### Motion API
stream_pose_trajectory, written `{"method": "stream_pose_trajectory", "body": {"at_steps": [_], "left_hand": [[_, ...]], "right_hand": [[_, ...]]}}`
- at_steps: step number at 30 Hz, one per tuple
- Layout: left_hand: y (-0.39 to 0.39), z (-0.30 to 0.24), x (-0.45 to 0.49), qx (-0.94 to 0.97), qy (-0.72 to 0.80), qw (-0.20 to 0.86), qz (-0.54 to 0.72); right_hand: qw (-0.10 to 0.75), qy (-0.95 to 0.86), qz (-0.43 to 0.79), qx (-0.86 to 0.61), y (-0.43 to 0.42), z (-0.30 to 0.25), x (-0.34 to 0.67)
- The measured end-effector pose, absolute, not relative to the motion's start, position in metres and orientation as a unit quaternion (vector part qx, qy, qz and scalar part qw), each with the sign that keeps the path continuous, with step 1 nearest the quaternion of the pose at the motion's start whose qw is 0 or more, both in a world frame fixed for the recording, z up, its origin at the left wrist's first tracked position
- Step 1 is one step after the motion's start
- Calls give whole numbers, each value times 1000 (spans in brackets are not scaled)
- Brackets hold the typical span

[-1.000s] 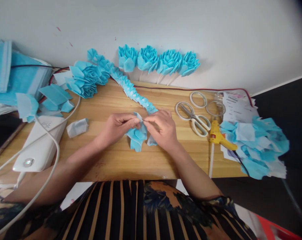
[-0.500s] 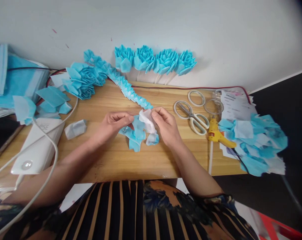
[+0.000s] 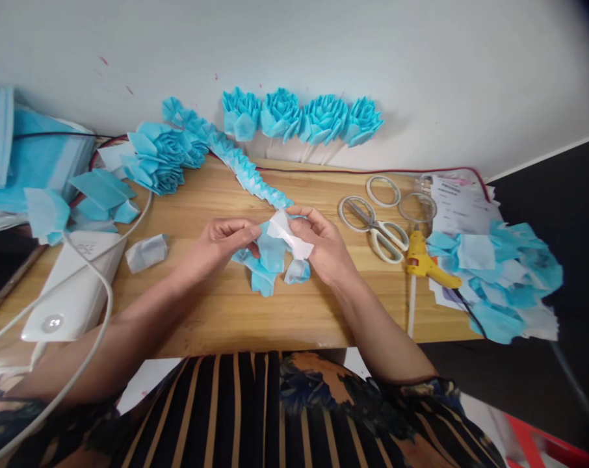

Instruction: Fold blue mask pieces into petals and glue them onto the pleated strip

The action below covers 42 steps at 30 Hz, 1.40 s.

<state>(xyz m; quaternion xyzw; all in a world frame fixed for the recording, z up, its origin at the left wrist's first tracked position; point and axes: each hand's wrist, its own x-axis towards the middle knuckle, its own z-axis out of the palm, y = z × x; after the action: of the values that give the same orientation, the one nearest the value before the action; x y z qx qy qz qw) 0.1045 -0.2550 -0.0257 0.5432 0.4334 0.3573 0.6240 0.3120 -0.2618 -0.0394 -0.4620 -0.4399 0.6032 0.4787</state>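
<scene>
Over the middle of the wooden table point(image 3: 216, 312), my right hand point(image 3: 321, 244) pinches a white piece of fabric point(image 3: 290, 234) between thumb and fingers. My left hand point(image 3: 229, 244) is closed, its thumb and forefinger pinching the edge of a light blue fabric piece point(image 3: 271, 252) just left of the white one. Below the hands lie loose blue fabric pieces point(image 3: 262, 281) and a small curled one point(image 3: 298, 271). A long row of folded blue petals point(image 3: 246, 172) runs from the back left down to my right fingertips.
Several blue fabric flowers point(image 3: 282, 114) on sticks lean along the wall; more flowers point(image 3: 158, 156) lie left. Scissors point(image 3: 379, 227), tape rolls point(image 3: 383, 190), a yellow glue gun point(image 3: 424, 263) and a pile of fabric pieces point(image 3: 499, 279) are right. A white power bank point(image 3: 75, 286) with cable is left.
The white piece in my right hand has turned and spread, its lower end swinging right. My right fingers have shifted slightly around it. My left hand has hardly moved.
</scene>
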Motion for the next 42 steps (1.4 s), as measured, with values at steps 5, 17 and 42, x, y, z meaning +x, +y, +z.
{"method": "stream_pose_trajectory", "body": {"at_steps": [5, 17, 42], "left_hand": [[-253, -23, 105, 580, 466, 525, 413], [-262, -10, 115, 640, 437, 549, 313], [-252, -15, 114, 514, 480, 572, 423]], "right_hand": [[501, -454, 563, -475, -261, -38, 312], [575, -577, 333, -475, -271, -43, 308], [559, -586, 329, -485, -270, -46, 305]]}}
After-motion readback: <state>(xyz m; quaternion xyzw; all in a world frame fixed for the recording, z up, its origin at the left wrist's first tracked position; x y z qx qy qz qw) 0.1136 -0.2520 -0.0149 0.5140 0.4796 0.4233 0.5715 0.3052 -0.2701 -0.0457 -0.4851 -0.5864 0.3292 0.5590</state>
